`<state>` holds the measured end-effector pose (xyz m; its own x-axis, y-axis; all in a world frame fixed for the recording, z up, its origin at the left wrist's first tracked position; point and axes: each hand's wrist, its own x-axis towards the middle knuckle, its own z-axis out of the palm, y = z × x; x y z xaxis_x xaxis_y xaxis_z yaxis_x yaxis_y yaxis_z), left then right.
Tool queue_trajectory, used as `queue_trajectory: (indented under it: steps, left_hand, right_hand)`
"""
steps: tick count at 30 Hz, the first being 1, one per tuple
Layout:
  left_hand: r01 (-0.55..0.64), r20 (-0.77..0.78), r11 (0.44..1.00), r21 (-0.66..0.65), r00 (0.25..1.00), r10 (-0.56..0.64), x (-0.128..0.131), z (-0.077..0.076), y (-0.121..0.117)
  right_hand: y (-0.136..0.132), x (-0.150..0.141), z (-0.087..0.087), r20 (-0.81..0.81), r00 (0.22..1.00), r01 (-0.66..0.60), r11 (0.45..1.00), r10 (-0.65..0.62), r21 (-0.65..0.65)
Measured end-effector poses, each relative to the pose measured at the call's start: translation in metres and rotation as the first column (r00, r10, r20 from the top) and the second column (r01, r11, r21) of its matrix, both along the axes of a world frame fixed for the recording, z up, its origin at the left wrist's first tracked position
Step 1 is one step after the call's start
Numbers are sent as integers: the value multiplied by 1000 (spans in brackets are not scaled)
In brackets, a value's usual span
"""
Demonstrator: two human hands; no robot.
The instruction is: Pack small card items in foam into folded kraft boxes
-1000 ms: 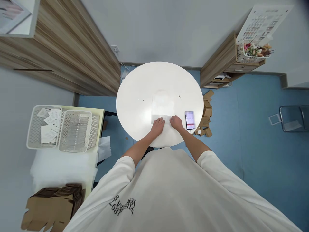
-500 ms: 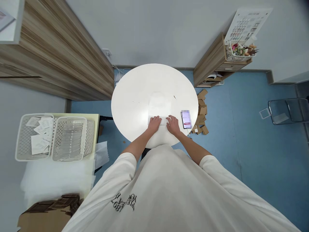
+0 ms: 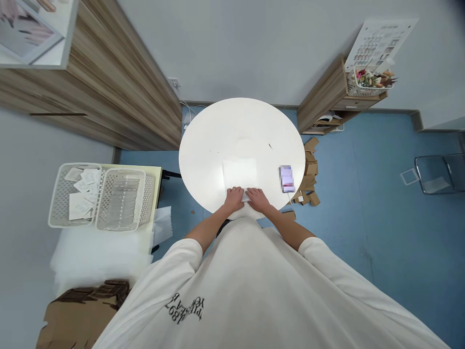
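A thin, translucent white packing sheet lies flat on the white oval table, its near end by the table's front edge. My left hand has its fingers curled on that near end, toward the left. Beside it, my right hand grips the same end with bent fingers. A narrow strip at the near end looks folded or rolled between the hands. Whether something lies inside the fold is hidden. To the right of my right hand rests a phone with a lit screen and a cable.
A side table on the left bears a basket of white cards, a basket of clear packets and a stack of white sheets. Cardboard sits below them. Small brown boxes lie on the floor right of the oval table.
Both hands have come nearer to my body, drawing the sheet's near end with them. More of the sheet shows beyond my fingers. The whole view has shifted slightly.
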<state>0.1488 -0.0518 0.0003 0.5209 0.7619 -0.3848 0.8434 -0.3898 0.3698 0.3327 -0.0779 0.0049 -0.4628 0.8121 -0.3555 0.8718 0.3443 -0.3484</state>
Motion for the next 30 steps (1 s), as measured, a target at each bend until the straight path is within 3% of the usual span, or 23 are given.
queue_trajectory:
  steps: [8, 16, 21, 25, 30]
  left_hand:
    - [-37, 77, 998, -60, 996, 42, -16, 8, -5]
    - [-73, 132, 995, -75, 988, 82, -20, 11, 15]
    - [-117, 54, 989, 90, 992, 112, -5, 14, 31]
    - [-109, 28, 980, 166, 994, 105, 8, 7, 34]
    - [-57, -69, 994, 97, 996, 64, 10, -12, 34]
  right_hand:
    - [10, -3, 7, -29, 1000, -2, 996, 0, -89]
    - [41, 5, 13, -25, 999, 29, 986, -33, -163]
    - [65, -3, 9, 42, 995, 96, 989, -91, -117]
    - [81, -7, 0, 57, 988, 147, 986, -143, -84]
    - [79, -2, -8, 17, 948, 318, 948, -318, -8]
